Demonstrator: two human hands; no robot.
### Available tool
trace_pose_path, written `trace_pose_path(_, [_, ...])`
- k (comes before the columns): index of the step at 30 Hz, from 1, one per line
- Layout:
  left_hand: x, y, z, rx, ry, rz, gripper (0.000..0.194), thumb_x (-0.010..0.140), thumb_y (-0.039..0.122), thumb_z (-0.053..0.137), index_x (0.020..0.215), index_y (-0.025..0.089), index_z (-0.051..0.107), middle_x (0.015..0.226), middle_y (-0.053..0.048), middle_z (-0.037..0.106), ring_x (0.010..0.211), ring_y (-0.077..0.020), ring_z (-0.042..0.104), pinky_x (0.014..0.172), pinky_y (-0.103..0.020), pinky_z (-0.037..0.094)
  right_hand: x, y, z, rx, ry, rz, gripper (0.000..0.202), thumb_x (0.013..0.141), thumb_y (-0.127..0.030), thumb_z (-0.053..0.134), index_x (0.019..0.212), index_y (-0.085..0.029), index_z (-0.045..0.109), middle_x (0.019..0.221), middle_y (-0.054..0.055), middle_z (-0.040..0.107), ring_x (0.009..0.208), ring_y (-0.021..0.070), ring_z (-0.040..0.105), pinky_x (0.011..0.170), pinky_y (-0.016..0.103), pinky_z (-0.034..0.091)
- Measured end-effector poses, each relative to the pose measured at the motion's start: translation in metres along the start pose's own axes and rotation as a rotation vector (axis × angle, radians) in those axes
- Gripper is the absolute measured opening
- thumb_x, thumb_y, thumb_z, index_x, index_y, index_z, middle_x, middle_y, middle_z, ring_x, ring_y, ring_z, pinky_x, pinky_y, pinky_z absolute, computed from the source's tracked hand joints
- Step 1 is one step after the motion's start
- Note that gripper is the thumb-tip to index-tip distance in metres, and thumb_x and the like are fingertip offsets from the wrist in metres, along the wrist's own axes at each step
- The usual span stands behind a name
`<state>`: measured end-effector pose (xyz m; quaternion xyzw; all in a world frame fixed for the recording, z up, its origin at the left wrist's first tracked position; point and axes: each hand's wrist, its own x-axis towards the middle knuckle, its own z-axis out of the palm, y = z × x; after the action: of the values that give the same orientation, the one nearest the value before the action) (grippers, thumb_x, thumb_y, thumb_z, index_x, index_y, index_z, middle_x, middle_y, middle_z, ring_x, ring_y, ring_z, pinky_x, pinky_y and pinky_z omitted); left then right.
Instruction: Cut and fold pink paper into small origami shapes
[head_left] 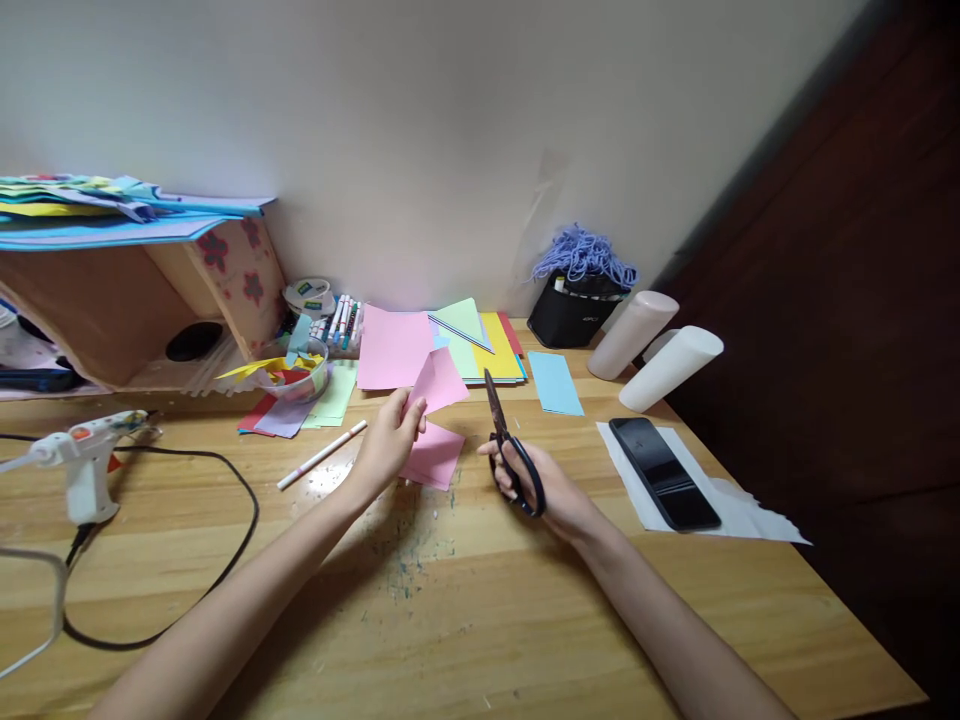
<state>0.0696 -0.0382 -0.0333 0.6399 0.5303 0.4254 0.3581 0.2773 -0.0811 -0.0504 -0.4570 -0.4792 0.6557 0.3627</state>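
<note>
A pink piece [438, 382] is pinched in the left grip [415, 405], its near corner covered by the fingers. A second piece [436, 457], partly hidden, is seen on the counter [480, 620] just below that grip. Scissors [516, 455] are held by the right grip [521, 475], fingers closed round their handles, some fingertips obscured.
</note>
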Motion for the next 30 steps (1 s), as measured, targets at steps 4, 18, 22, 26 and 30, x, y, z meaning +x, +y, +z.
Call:
trace_pose_path(4, [-0.003,0.007,-0.002,0.058,0.097,0.04,0.025,0.088,0.036,0.04,0.069,0.02,0.04,0.059,0.003,0.048,0.056,-0.0117,0.047,0.056,-0.022,0.033,-0.009,0.008,0.019,0.222,-0.212,-0.008,0.06,0.074,-0.074,0.036,0.092,-0.019,0.052,0.064,-0.002,0.045,0.056,0.0107,0.047,0.058,0.025,0.042])
trace_pose_path(18, [-0.016,0.02,0.006,0.135,-0.136,0.102,0.023,0.089,0.034,0.039,0.076,0.018,0.047,0.061,0.003,0.05,0.059,-0.0119,0.048,0.059,-0.022,0.033,-0.012,0.018,0.021,-0.096,-0.235,-0.021,0.071,0.073,-0.078,0.023,0.093,-0.014,0.049,0.068,-0.001,0.044,0.053,0.0095,0.049,0.053,0.026,0.045])
trace_pose_path(22, [-0.016,0.018,0.007,0.148,-0.148,0.091,0.021,0.089,0.034,0.04,0.08,0.018,0.048,0.061,0.003,0.049,0.058,-0.0119,0.047,0.059,-0.022,0.033,-0.01,0.02,0.02,-0.091,-0.229,-0.017,0.071,0.074,-0.078,0.023,0.092,-0.015,0.049,0.068,-0.001,0.043,0.052,0.0096,0.049,0.051,0.026,0.045])
trace_pose_path(26, [-0.016,0.017,0.008,0.155,-0.152,0.093,0.021,0.089,0.034,0.039,0.079,0.018,0.048,0.061,0.003,0.049,0.059,-0.0119,0.048,0.059,-0.022,0.034,-0.009,0.023,0.02,-0.093,-0.213,-0.014,0.069,0.074,-0.077,0.023,0.09,-0.015,0.049,0.067,-0.002,0.043,0.051,0.0089,0.049,0.05,0.025,0.044])
trace_pose_path(30, [-0.016,0.017,0.008,0.155,-0.149,0.09,0.023,0.089,0.035,0.039,0.074,0.018,0.045,0.061,0.003,0.05,0.058,-0.0118,0.048,0.058,-0.022,0.033,-0.01,0.022,0.026,-0.09,-0.163,-0.001,0.069,0.07,-0.08,0.027,0.083,-0.016,0.048,0.063,-0.004,0.04,0.046,0.007,0.046,0.046,0.022,0.042])
